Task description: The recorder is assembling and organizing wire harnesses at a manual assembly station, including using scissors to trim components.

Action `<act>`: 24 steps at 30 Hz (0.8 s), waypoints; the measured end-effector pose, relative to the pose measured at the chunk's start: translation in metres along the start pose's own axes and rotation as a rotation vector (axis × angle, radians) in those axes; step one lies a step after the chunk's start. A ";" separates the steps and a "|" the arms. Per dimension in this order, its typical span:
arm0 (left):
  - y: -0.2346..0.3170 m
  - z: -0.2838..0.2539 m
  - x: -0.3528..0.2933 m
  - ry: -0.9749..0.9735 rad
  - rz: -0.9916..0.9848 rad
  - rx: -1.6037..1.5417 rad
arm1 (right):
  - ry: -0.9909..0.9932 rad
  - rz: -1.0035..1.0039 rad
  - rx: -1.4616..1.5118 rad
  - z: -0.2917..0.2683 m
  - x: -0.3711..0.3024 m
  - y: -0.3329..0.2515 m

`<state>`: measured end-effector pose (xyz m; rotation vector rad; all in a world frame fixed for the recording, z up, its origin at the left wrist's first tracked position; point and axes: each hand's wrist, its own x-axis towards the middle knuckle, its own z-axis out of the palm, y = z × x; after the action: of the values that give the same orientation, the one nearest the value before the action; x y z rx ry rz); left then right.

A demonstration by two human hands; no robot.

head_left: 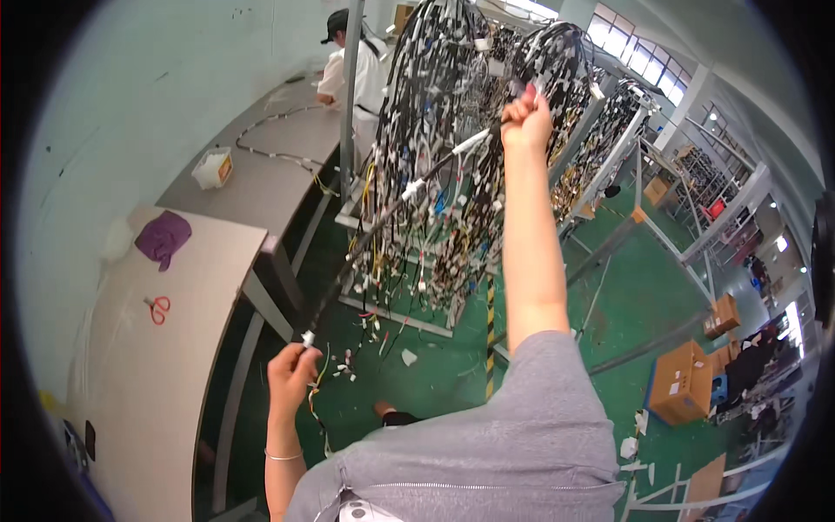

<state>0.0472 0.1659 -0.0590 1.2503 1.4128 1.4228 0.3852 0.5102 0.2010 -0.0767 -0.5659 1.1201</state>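
My right hand (525,117) is raised high and closed around the upper end of a black wire harness (409,193) with white connectors. The harness runs diagonally down to my left hand (291,372), which grips its lower end near a white connector, with thin coloured wires dangling below. Right behind the harness stands a metal rack (435,113) hung with many similar black cable bundles. My right hand is close against those hanging bundles.
A beige worktable (165,348) at the left holds red scissors (158,308) and a purple cloth (163,237). A person (352,74) works at a grey bench (270,157) beyond. More racks (609,130) and cardboard boxes (681,381) stand on the green floor at right.
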 end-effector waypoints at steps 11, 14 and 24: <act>-0.061 -0.115 -0.164 0.471 -0.111 0.080 | -0.620 0.080 0.318 0.046 -0.295 -0.140; -0.048 -0.151 -0.211 0.821 -0.174 0.029 | -0.141 0.514 0.399 -0.044 -0.263 -0.111; -0.014 -0.287 -0.458 1.193 -0.456 0.753 | 0.566 0.956 -0.174 -0.312 -0.353 0.114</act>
<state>-0.1246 -0.3449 -0.1044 0.2428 2.9894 1.3453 0.3268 0.3240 -0.2422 -0.8589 -0.0811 1.8706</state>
